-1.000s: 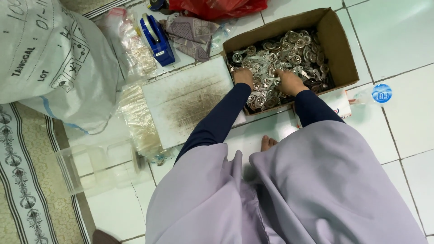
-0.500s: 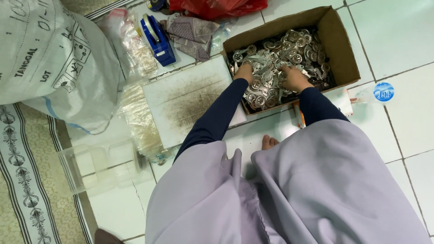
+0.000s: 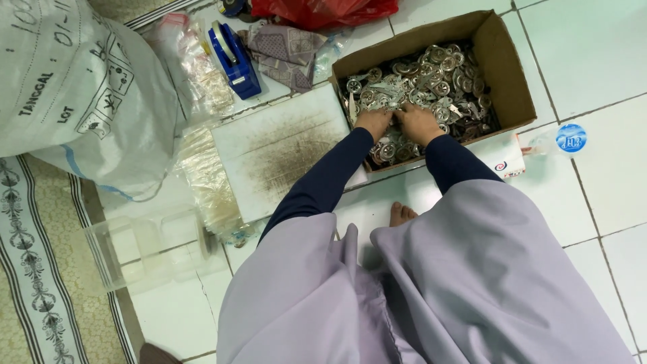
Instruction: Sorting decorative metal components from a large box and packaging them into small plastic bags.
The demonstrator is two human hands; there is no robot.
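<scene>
Head view: a heap of small silvery metal pieces [image 3: 431, 81], ring-like and tangled, fills an open cardboard box [image 3: 502, 64] on the white tiled floor [image 3: 593, 40]. Both hands press side by side into the near edge of the heap, the left hand [image 3: 373, 123] and right hand [image 3: 418, 123] almost touching; whether the fingers grip anything I cannot tell. Beside the box lie a scuffed white board [image 3: 283, 155] and a blue tape dispenser [image 3: 232, 50], within reach.

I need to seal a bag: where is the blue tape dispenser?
The blue tape dispenser stands on the tiled floor at upper left of the head view, between the white sack and the cardboard box.
</scene>
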